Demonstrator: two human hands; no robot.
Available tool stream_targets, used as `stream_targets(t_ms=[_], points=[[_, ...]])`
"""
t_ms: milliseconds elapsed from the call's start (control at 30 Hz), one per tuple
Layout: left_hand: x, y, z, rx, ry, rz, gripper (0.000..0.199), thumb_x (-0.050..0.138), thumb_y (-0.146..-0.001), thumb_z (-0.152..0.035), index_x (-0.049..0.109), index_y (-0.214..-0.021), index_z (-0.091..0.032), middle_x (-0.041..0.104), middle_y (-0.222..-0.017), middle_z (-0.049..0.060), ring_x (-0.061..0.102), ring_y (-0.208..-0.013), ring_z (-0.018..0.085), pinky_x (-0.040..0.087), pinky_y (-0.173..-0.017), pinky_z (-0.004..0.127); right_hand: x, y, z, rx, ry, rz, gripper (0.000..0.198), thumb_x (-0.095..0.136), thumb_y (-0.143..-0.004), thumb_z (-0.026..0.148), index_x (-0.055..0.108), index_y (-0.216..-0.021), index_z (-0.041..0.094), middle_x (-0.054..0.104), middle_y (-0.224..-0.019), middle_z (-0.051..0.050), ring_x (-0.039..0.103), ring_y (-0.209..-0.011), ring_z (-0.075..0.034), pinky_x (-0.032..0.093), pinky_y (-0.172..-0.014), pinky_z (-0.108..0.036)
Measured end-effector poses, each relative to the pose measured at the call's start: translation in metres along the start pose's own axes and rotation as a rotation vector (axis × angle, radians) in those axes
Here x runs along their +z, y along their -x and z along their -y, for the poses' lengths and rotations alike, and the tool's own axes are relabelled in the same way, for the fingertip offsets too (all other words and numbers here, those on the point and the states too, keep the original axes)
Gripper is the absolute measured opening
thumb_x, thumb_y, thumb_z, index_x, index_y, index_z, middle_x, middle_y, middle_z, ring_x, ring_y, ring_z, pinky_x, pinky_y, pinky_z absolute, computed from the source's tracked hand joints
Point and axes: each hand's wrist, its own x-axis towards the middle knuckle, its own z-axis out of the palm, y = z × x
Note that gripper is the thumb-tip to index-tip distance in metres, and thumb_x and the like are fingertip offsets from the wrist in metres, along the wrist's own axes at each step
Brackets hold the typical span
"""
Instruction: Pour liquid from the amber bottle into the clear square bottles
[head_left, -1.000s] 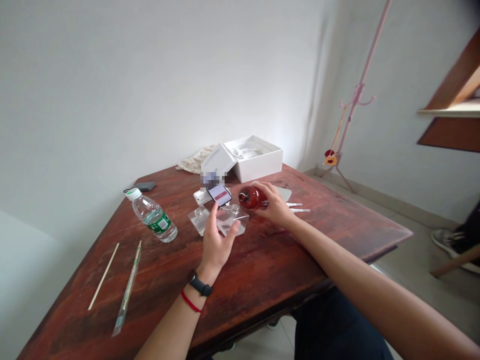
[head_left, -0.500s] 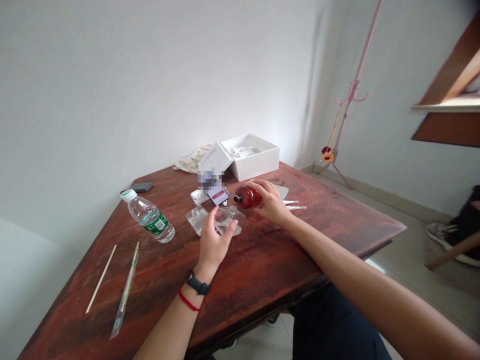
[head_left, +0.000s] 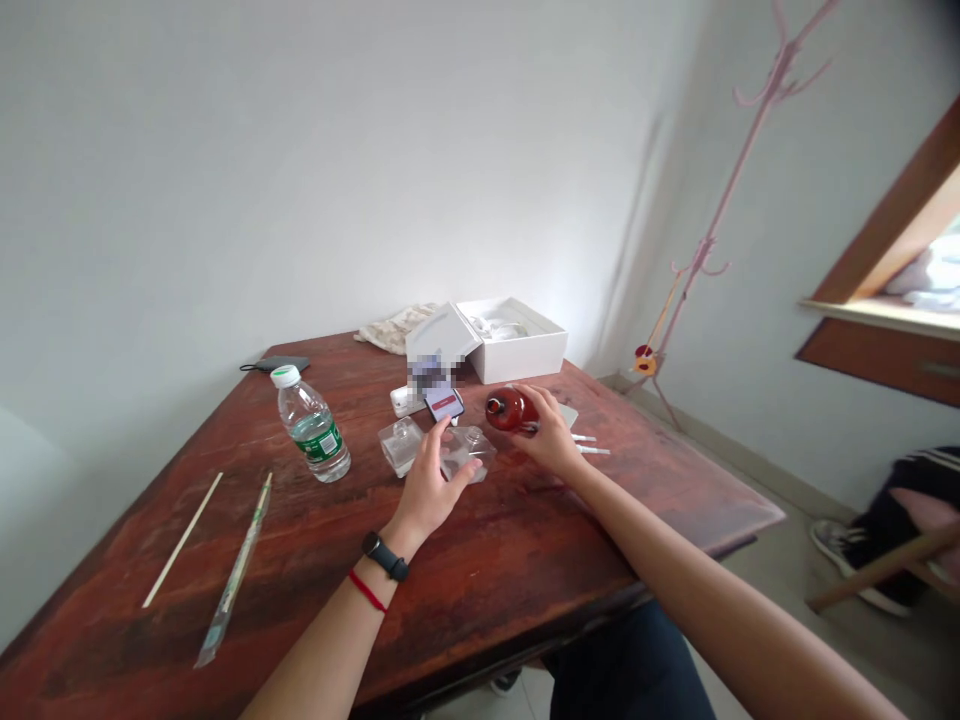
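Head view: red bottle (head_left: pixel 507 409) sits in right hand (head_left: pixel 551 438), near left hand (head_left: pixel 430 488).

A glossy red-brown bottle (head_left: pixel 511 408) tilts with its neck toward about nine o'clock, at roughly one o'clock from an angular, see-through container (head_left: pixel 466 452) with a short neck.

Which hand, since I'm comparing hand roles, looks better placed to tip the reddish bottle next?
Probably the right hand: it holds the reddish bottle, tilted with its mouth toward the left. The left hand is open near a clear container, apart from the bottle.
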Motion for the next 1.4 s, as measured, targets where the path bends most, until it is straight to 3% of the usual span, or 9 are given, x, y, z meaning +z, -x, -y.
stream_targets(t_ms=[100,200,333,533,1067,1400], points=[[-0.002,-0.003,0.0,0.033,0.031,0.01,0.046,0.074,-0.098,-0.037,0.061,-0.141,-0.024,0.069,-0.136,0.014,0.07,-0.124,0.031,0.056,-0.11,0.051,-0.006,0.0,0.001,-0.015,0.034,0.051,0.071,0.083,-0.082,0.033,0.056,-0.147,0.034,0.067,-0.137,-0.01,0.063,-0.133,-0.039,0.054,-0.112,-0.062],[-0.003,-0.005,0.0,0.046,0.068,-0.006,0.045,0.079,-0.093,-0.034,0.065,-0.134,-0.024,0.073,-0.131,0.012,0.072,-0.119,0.032,0.056,-0.109,0.052,-0.016,-0.001,0.001,-0.034,0.092,0.146,0.078,0.086,-0.08,0.037,0.053,-0.15,0.036,0.068,-0.139,-0.011,0.066,-0.131,-0.04,0.056,-0.11,-0.062],[-0.002,-0.005,0.002,0.057,0.106,-0.043,0.045,0.078,-0.091,-0.034,0.066,-0.133,-0.024,0.075,-0.13,0.012,0.072,-0.122,0.032,0.057,-0.11,0.05,-0.033,-0.005,0.002,-0.099,0.17,0.283,0.081,0.086,-0.077,0.033,0.052,-0.151,0.037,0.068,-0.14,-0.01,0.066,-0.131,-0.041,0.055,-0.111,-0.063],[0.0,-0.003,0.002,0.074,0.127,-0.051,0.047,0.077,-0.09,-0.035,0.067,-0.134,-0.024,0.074,-0.133,0.013,0.073,-0.123,0.034,0.058,-0.11,0.05,-0.052,-0.018,0.011,-0.153,0.228,0.385,0.085,0.083,-0.074,0.025,0.05,-0.152,0.038,0.069,-0.14,-0.01,0.067,-0.129,-0.042,0.056,-0.109,-0.063],[-0.005,-0.002,-0.012,0.101,0.175,0.052,0.048,0.087,-0.082,-0.034,0.072,-0.127,-0.027,0.077,-0.131,0.011,0.075,-0.121,0.035,0.058,-0.109,0.048,-0.096,-0.026,0.043,-0.155,0.238,0.615,0.082,0.087,-0.073,0.03,0.055,-0.148,0.034,0.072,-0.142,-0.011,0.069,-0.131,-0.04,0.057,-0.108,-0.058],[-0.006,0.002,-0.026,0.091,0.266,0.225,0.051,0.088,-0.083,-0.035,0.074,-0.131,-0.027,0.08,-0.124,0.01,0.077,-0.111,0.031,0.062,-0.091,0.039,-0.117,-0.012,0.049,0.002,0.22,0.752,0.083,0.09,-0.07,0.031,0.055,-0.145,0.034,0.074,-0.137,-0.01,0.072,-0.124,-0.04,0.057,-0.103,-0.056]])
